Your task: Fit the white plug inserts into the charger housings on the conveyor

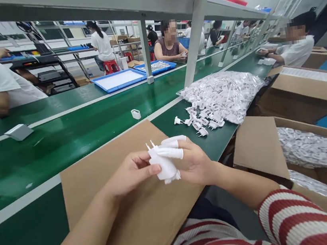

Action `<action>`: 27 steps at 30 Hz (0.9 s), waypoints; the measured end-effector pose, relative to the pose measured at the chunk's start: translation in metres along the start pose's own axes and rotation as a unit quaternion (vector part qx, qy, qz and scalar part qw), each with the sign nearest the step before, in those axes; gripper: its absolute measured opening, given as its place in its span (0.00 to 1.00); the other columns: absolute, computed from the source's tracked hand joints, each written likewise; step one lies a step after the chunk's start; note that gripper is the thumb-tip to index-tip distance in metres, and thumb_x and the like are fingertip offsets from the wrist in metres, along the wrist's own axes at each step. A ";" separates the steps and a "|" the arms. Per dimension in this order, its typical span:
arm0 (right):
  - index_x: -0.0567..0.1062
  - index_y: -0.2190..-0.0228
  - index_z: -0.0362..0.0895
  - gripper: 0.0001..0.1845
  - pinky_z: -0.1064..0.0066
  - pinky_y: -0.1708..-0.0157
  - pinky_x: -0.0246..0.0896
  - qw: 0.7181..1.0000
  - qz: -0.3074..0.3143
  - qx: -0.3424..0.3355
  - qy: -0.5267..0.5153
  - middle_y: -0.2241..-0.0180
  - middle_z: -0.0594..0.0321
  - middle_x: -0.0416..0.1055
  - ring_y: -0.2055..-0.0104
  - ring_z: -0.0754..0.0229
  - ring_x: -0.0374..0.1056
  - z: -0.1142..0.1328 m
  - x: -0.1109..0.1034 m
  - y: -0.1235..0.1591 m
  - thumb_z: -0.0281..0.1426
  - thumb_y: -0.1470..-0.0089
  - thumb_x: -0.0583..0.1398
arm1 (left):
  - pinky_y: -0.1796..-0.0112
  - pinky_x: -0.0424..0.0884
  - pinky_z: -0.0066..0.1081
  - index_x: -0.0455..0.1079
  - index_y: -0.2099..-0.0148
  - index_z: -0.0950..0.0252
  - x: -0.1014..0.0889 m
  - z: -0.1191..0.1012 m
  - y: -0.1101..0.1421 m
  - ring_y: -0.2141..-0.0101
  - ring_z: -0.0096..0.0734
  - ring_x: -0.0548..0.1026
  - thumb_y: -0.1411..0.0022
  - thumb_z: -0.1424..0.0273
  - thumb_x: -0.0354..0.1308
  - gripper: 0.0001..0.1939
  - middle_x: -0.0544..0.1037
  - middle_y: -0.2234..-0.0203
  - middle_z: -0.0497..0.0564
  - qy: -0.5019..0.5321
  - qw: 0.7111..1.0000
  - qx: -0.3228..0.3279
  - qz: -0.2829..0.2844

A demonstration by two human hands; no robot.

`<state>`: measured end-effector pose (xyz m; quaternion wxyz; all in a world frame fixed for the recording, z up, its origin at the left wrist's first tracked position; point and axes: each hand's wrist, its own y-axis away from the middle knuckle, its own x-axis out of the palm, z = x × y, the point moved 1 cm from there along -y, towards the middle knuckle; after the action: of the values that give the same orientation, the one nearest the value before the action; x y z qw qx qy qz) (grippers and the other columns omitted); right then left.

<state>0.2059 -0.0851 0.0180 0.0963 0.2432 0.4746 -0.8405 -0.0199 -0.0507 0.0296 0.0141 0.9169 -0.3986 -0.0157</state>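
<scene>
Since you hold the white plug (165,169) above the cardboard sheet (83,181), near its far right corner, head view suggests two risks: a slack pinch could drop it; a sideways knock could bend its bare prongs (147,146). Plug lies between both hands: your left hand (131,173) pinches its left side, thumb on its face; your right hand (197,162), in white finger covers (172,152), grips its right side.

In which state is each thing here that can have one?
White plug: held, prongs pointing away
Left hand: closed on the plug
Right hand: closed on the plug, some fingertips covered
Clear bag: bulging, loose parts beside it
Nearer cardboard box: open
Cardboard sheet: lying flat
Green belt: moving or stopped, cannot tell
</scene>
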 end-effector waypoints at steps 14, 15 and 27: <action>0.72 0.39 0.58 0.35 0.53 0.41 0.68 0.998 0.043 0.018 -0.039 0.47 0.58 0.78 0.41 0.48 0.71 -0.023 -0.013 -0.008 0.48 0.45 0.70 | 0.60 0.75 0.37 0.82 0.57 0.61 0.009 -0.022 0.001 0.62 0.46 0.79 0.42 0.50 0.71 0.20 0.83 0.60 0.56 -0.041 0.996 -0.037 -0.065; 0.71 0.38 0.56 0.37 0.53 0.40 0.67 0.997 0.060 0.047 -0.032 0.44 0.57 0.76 0.40 0.47 0.70 -0.041 -0.015 -0.009 0.49 0.45 0.70 | 0.58 0.75 0.37 0.82 0.55 0.61 -0.003 -0.016 -0.003 0.61 0.46 0.79 0.43 0.49 0.72 0.22 0.83 0.59 0.56 -0.060 0.991 -0.049 -0.111; 0.74 0.46 0.40 0.22 0.45 0.31 0.46 0.851 0.235 0.248 0.399 0.49 0.45 0.76 0.42 0.42 0.68 -0.174 -0.006 -0.015 0.21 0.41 0.55 | 0.64 0.65 0.34 0.73 0.52 0.64 -0.181 0.021 0.009 0.63 0.44 0.71 0.39 0.45 0.68 0.29 0.77 0.57 0.52 -0.329 0.736 -0.202 -0.556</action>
<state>0.2603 0.0688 -0.0431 0.0297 0.6780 0.1768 -0.7128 -0.1503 0.0752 0.0120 0.0561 0.8885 0.2146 -0.4016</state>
